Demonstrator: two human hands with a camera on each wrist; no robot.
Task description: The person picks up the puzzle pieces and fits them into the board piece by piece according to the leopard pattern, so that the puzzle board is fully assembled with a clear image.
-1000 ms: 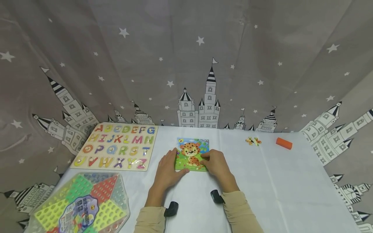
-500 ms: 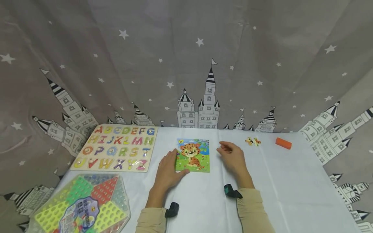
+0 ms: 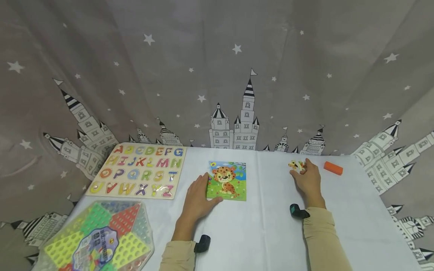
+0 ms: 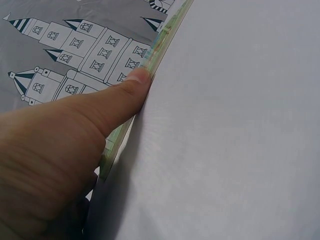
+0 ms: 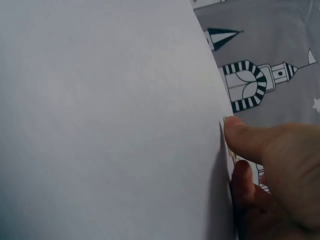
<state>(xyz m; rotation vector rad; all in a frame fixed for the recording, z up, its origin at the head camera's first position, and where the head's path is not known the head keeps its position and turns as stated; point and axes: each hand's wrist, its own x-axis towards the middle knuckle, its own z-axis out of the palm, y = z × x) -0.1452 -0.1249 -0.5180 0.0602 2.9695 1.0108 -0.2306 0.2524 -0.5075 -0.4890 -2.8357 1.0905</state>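
Note:
A square jigsaw puzzle (image 3: 227, 180) with a leopard cub on green grass lies flat on the white table. My left hand (image 3: 197, 197) rests at its near left corner, fingers along the left edge. The left thumb (image 4: 135, 82) presses the near edge. Over to the right, my right hand (image 3: 308, 182) is at a small group of loose puzzle pieces (image 3: 292, 165), thumb and fingers pinching in on them. In the right wrist view the right thumb (image 5: 240, 132) touches a thin piece edge seen side-on. The fingers partly cover the pieces, so how many are held is hidden.
An orange block (image 3: 333, 168) lies just right of the right hand. A wooden alphabet board (image 3: 135, 170) is at the back left, with a clear-lidded hexagonal game box (image 3: 98, 237) in front of it. A grey castle-print curtain (image 3: 217, 75) stands behind the table.
My right hand has left the puzzle's right side and travelled right to the loose pieces. My left hand stays at the puzzle's corner. The view has shifted slightly.

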